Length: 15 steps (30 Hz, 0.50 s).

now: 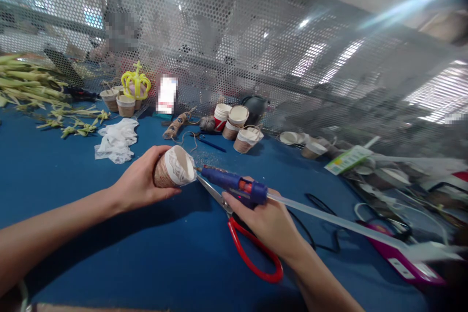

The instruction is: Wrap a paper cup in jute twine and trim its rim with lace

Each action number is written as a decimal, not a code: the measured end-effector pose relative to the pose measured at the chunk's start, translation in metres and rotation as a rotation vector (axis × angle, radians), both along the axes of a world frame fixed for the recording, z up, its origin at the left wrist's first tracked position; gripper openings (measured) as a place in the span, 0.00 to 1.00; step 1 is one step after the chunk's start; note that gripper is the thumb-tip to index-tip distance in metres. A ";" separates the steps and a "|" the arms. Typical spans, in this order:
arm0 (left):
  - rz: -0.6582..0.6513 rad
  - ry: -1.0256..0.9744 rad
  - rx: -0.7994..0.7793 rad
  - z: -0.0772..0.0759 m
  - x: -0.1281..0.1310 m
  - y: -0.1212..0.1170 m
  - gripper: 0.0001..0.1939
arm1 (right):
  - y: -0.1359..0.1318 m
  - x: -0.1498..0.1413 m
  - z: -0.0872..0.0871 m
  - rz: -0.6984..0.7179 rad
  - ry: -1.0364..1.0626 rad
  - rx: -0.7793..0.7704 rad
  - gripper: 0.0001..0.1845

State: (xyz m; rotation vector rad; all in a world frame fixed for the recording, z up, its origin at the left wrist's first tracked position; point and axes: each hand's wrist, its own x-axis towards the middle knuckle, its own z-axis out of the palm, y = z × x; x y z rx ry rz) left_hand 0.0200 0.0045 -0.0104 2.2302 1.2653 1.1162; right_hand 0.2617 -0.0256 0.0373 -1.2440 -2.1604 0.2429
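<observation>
My left hand (141, 175) is wrapped round a small paper cup (164, 175) bound with brown twine, a white lace band near its rim. The cup is tilted with its mouth toward the right. In my right hand (270, 219) is a blue hot glue gun (230, 181), a long clear glue stick (336, 222) running out of its back. The nozzle points left, close to the lace edge; whether it touches cannot be told. Red-handled scissors (256, 258) lie on the table beneath the gun and my right hand.
White lace (119, 139) lies left on the blue table (146, 258). Wrapped cups (246, 139), a twine bundle (179, 124) and a lit phone (167, 95) stand along the back. A purple power strip (402, 258) and cables lie right; a perforated metal screen (219, 34) rises behind.
</observation>
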 end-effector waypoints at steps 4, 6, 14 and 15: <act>0.014 -0.007 0.007 0.001 0.000 0.000 0.31 | -0.001 0.000 0.001 -0.003 -0.010 -0.005 0.07; 0.020 -0.002 0.012 0.001 -0.001 0.000 0.31 | -0.001 0.000 0.001 0.002 -0.026 -0.002 0.07; 0.049 0.026 0.025 0.001 -0.002 0.002 0.31 | -0.003 0.000 0.002 0.010 0.002 -0.004 0.07; 0.052 0.028 0.024 0.001 -0.002 0.002 0.31 | -0.003 0.000 0.002 0.006 0.033 -0.025 0.07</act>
